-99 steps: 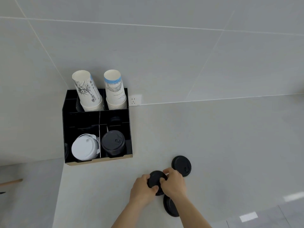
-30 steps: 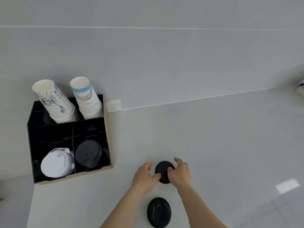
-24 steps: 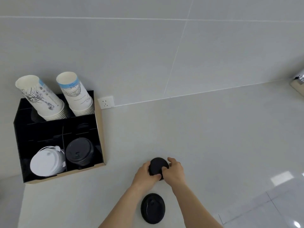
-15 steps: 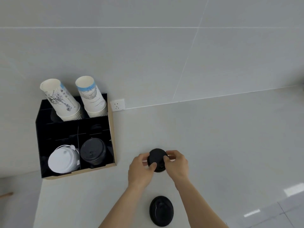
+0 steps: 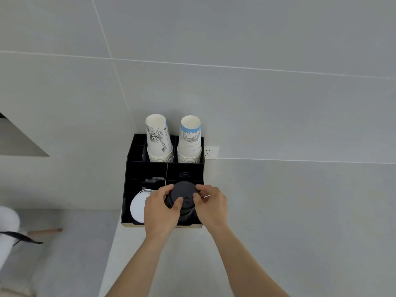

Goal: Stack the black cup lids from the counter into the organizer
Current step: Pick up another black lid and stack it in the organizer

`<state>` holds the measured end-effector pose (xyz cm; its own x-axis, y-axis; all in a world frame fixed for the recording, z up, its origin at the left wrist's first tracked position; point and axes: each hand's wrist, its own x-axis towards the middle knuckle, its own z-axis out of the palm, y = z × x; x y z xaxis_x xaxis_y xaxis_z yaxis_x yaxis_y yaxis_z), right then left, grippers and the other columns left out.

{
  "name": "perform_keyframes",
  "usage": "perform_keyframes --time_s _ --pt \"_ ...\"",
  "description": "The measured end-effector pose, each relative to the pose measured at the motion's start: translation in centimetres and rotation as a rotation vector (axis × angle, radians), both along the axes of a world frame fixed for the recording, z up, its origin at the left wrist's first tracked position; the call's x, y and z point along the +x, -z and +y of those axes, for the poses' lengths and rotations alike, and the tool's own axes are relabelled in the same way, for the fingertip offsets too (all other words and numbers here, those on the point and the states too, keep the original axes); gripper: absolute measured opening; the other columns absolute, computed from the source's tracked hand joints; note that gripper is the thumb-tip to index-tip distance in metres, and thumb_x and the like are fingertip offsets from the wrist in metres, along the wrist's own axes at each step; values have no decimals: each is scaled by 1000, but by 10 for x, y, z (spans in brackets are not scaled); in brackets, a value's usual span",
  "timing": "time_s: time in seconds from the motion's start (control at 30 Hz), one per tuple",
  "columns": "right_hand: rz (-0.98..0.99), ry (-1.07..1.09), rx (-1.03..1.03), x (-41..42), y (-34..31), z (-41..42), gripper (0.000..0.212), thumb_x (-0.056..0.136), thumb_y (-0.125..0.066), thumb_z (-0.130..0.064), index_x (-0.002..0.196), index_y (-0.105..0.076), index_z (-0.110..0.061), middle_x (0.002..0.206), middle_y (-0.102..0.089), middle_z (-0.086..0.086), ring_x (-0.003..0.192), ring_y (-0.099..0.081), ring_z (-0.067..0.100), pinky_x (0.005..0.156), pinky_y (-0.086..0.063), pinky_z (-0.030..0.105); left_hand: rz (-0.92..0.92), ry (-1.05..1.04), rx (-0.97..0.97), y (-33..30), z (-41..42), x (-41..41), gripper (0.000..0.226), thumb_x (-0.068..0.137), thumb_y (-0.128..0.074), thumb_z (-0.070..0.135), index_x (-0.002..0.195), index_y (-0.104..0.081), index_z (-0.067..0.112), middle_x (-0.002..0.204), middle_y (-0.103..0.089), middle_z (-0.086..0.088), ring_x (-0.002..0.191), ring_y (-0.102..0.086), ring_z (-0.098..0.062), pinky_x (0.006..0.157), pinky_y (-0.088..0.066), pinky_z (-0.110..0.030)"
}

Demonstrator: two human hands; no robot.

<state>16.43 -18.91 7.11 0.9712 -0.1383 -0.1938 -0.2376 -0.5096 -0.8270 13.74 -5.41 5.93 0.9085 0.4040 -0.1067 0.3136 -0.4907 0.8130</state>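
A black organizer (image 5: pixel 147 168) stands on the pale counter against the wall. Both hands hold a small stack of black cup lids (image 5: pixel 183 195) over its front right compartment. My left hand (image 5: pixel 160 209) grips the stack's left side with the thumb on top. My right hand (image 5: pixel 211 205) grips the right side. Below the held lids, dark lids (image 5: pixel 188 215) sit in that compartment; I cannot tell whether the two stacks touch. White lids (image 5: pixel 137 207) fill the front left compartment, partly hidden by my left hand.
Two stacks of printed paper cups (image 5: pixel 159 140) (image 5: pixel 190 140) stand upside down in the organizer's back compartments. A wall socket (image 5: pixel 209 152) sits just right of it. The counter's left edge (image 5: pixel 111 249) drops to the floor, where a wooden stick (image 5: pixel 46 230) shows.
Both hands have carried the black lids from the open counter left and back to the organizer's front right compartment. The lone lid on the counter is out of view.
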Motion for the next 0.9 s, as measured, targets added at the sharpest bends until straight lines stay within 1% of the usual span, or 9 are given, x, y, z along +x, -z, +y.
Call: perform_keyframes --time_s 0.07,0.17,0.3,0.43,0.5,0.6,0.73,0.8,0.9 --pt "11 -35 -55 -1 8 14 28 87 -65 -24 115 -69 -30 105 -67 -3 91 -66 12 85 -56 34 28 1 19 7 12 -2 48 78 -77 32 124 -63 27 117 -68 7 112 -61 -16 99 -51 -39" --pt "35 -54 -112 -6 19 23 32 89 -65 -23 121 -66 -26 111 -62 -1 98 -64 16 87 -54 32 68 22 44 15 18 -4 50 78 -78 31 125 -64 25 116 -68 5 112 -60 -18 97 -51 -37" --pt "42 -32 -131 -6 28 25 33 90 -65 -18 123 -65 -23 110 -59 -1 93 -63 17 80 -51 26 117 63 41 25 14 -5 56 77 -77 33 130 -59 29 118 -65 4 114 -57 -22 97 -52 -42" --pt "50 -25 -147 -5 33 21 33 91 -65 -18 123 -65 -25 107 -58 -1 91 -63 17 75 -45 22 116 60 60 30 8 -4 57 79 -77 33 131 -56 29 120 -62 3 113 -55 -21 99 -49 -42" --pt "59 -23 -149 -3 34 20 33 90 -65 -18 123 -64 -25 107 -58 -1 91 -63 17 75 -45 22 122 68 77 31 9 -3 57 79 -76 34 131 -55 29 120 -61 1 113 -55 -22 98 -50 -42" --pt "62 -21 -153 -2 34 19 34 89 -67 -20 123 -65 -26 108 -60 -2 93 -64 16 78 -49 26 121 83 96 32 11 -3 58 79 -76 35 132 -55 29 121 -60 0 114 -55 -23 99 -49 -42" --pt "23 11 -127 -4 31 15 35 88 -67 -26 123 -63 -27 108 -62 -4 96 -65 15 83 -52 29 104 52 89 31 13 -7 63 78 -76 37 135 -52 28 125 -59 0 118 -53 -23 99 -49 -45" --pt "3 49 -117 -7 29 8 32 89 -64 -26 121 -64 -29 106 -63 -5 93 -65 13 81 -51 29 80 32 68 28 13 -10 61 79 -75 36 134 -51 29 123 -60 1 117 -54 -22 99 -49 -46" --pt "-13 119 -107 -16 25 -10 23 91 -61 -25 112 -66 -29 101 -65 -8 87 -64 10 75 -49 26 6 -15 33 18 7 -19 52 82 -74 29 130 -54 29 119 -60 8 115 -56 -18 97 -51 -44"
